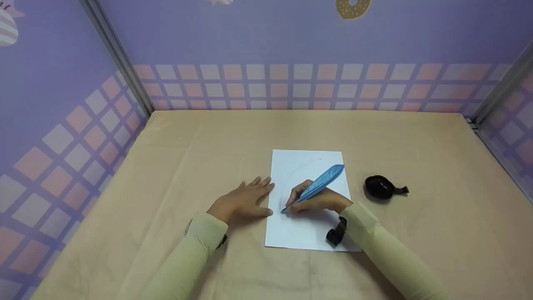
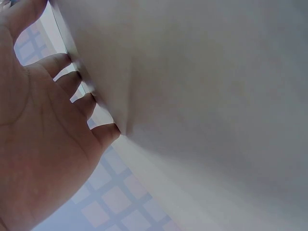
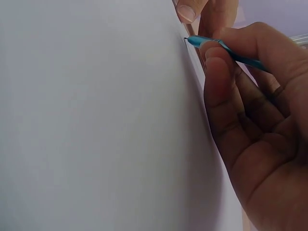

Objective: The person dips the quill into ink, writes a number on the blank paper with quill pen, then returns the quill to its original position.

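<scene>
A white sheet of paper (image 1: 306,233) lies on the tabletop with a faint curved line (image 1: 287,179) drawn on its left and upper part. My right hand (image 1: 312,200) pinches a blue feather-shaped pen (image 1: 322,181) near its lower end. Its tip (image 3: 186,39) rests at the paper's left side, by the lower end of the curve, and the feather top slants up to the right. Spread out flat, my left hand (image 1: 243,202) rests beside the sheet, fingertips and thumb at its left edge. In the left wrist view, the fingertips (image 2: 113,130) meet the surface.
Right of the paper sits a glossy black rounded object (image 1: 379,187) with a narrow neck flaring at its end. A beige cloth (image 1: 200,141) covers the table. Purple walls with checked bands (image 1: 291,85) enclose the back and sides.
</scene>
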`<action>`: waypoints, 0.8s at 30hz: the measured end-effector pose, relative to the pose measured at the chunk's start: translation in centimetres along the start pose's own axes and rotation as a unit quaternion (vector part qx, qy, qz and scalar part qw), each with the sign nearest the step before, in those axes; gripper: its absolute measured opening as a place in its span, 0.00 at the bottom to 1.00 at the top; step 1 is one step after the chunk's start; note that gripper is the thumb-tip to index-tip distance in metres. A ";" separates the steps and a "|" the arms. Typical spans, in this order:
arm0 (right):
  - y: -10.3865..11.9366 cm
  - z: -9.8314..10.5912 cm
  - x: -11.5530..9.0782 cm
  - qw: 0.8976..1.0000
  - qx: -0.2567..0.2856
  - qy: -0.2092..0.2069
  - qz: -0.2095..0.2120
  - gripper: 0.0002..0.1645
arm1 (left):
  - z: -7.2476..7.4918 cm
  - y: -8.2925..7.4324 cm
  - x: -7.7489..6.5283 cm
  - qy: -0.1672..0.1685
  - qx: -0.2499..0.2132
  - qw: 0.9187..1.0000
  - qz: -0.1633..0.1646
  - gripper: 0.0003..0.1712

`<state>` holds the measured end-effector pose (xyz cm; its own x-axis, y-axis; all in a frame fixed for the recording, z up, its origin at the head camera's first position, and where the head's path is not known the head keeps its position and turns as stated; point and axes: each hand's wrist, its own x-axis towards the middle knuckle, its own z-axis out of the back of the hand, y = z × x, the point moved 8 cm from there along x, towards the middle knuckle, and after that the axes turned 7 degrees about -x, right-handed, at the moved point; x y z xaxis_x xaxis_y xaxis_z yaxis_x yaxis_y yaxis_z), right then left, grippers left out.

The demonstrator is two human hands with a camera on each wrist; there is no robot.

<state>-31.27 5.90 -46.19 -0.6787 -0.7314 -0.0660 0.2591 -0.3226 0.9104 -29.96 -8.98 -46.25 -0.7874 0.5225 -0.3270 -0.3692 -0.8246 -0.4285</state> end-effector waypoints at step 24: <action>0.6 -1.0 -1.3 0.997 0.002 0.072 0.018 0.09 | 0.1 -0.1 -0.1 0.002 -0.004 1.000 -0.008 0.48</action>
<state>-29.51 6.03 -45.98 -0.5629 -0.8216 -0.0907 0.2784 -0.2917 0.9151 -29.89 -8.93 -46.09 -0.7795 0.5361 -0.3239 -0.3771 -0.8146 -0.4407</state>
